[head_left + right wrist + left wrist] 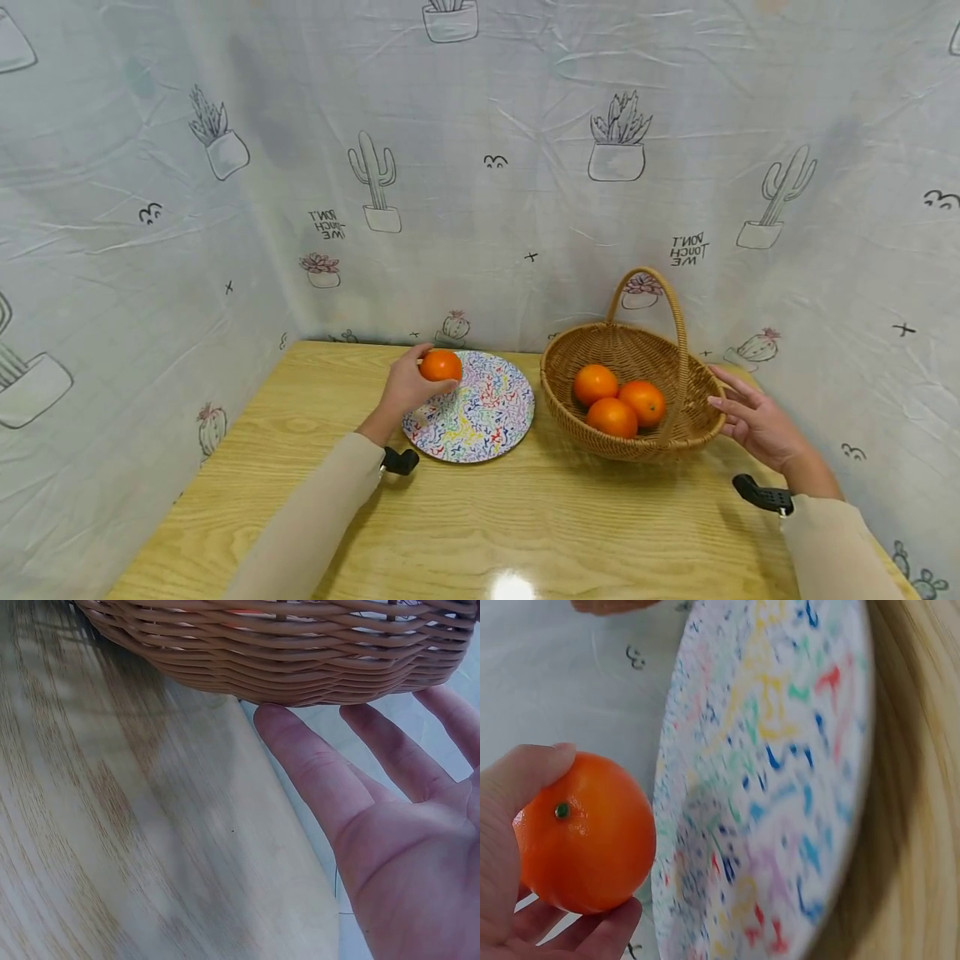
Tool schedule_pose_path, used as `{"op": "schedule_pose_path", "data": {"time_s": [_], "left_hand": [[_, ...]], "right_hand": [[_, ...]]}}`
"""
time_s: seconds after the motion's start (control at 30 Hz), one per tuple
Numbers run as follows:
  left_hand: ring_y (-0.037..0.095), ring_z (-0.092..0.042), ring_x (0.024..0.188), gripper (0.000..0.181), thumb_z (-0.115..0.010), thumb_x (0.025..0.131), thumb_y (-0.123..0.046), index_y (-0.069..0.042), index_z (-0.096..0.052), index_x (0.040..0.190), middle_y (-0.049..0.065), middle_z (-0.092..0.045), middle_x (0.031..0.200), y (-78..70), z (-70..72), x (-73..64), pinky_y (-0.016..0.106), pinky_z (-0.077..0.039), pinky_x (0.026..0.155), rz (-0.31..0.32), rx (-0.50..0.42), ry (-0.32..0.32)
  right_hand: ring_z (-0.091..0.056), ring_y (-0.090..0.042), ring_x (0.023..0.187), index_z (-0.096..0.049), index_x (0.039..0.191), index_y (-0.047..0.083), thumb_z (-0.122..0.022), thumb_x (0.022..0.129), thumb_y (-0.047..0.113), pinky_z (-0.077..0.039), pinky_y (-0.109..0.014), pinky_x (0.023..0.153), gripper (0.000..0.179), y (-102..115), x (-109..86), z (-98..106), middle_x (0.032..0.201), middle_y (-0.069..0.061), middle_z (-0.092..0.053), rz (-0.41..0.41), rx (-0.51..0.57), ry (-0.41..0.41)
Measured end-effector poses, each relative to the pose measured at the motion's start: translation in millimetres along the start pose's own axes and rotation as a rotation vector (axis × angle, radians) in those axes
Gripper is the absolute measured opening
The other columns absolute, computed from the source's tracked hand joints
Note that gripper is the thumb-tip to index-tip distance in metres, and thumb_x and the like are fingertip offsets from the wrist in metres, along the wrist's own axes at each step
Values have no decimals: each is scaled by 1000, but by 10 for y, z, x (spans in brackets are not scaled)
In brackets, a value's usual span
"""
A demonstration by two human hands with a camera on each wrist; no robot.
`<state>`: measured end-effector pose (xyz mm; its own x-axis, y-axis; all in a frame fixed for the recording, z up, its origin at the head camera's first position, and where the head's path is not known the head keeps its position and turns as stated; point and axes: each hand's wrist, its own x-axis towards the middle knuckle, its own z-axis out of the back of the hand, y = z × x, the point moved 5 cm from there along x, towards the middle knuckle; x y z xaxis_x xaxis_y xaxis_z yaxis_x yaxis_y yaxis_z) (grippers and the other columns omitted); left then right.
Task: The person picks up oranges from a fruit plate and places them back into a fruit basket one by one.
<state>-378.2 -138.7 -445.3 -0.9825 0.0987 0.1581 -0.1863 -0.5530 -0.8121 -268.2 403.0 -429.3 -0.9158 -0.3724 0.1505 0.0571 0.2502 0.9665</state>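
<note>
In the head view my left hand [408,385] holds an orange [441,367] over the left part of a round plate [480,446] covered in colourful squiggles. The left wrist view shows the thumb on top of that orange [592,840], near its green stem end, with fingers beneath it. At the right, my right hand [761,427] touches the rim of a wicker basket [577,433], its fingers fairly straight. Fingertips [277,724] meet the woven side in the right wrist view. Three oranges [612,417] lie together inside the basket, under its tall arched handle [681,333].
Plate and basket stand side by side on a light wooden table [480,517]. Behind the table hangs a pale curtain [495,217] printed with cacti and potted plants, also reaching along both sides. The table's right edge passes under the right hand.
</note>
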Motion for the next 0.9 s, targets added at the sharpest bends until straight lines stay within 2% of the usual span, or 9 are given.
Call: {"op": "schedule_pose_path", "data": {"time_s": [0.27, 0.47, 0.73, 0.9], "left_hand": [[38, -63, 120, 79, -88, 81, -29, -6, -52, 147, 18, -57, 143, -244, -170, 1, 54, -57, 97, -26, -95, 27], [35, -63, 116, 78, -88, 81, -30, -8, -53, 147, 15, -60, 140, -496, -274, 0, 51, -59, 93, -35, -138, 46], [33, -64, 117, 75, -89, 80, -33, -11, -56, 144, 13, -61, 139, -846, -381, 49, 48, -61, 90, -108, -169, 64], [32, -65, 117, 75, -89, 79, -34, -13, -57, 143, 11, -61, 139, -1017, -462, 82, 47, -61, 90, -134, -192, 75]], "right_hand": [[-69, -14, 114, -21, 165, 19, -36, 108, -4, -62, -32, 87, 64, 13, -4, 2, 141, 9, -59, -3, -13, -8], [-70, -15, 112, -25, 164, 20, -34, 108, -5, -62, -32, 87, 63, 3, 2, -12, 141, 6, -61, 12, 23, 13], [-69, -14, 114, -26, 164, 19, -33, 108, -6, -62, -32, 88, 62, -7, 12, -12, 141, 5, -61, 27, 36, 25], [-69, -14, 114, -28, 164, 20, -34, 108, -6, -62, -32, 88, 62, -1, 3, 1, 141, 5, -61, 24, 33, 19]]}}
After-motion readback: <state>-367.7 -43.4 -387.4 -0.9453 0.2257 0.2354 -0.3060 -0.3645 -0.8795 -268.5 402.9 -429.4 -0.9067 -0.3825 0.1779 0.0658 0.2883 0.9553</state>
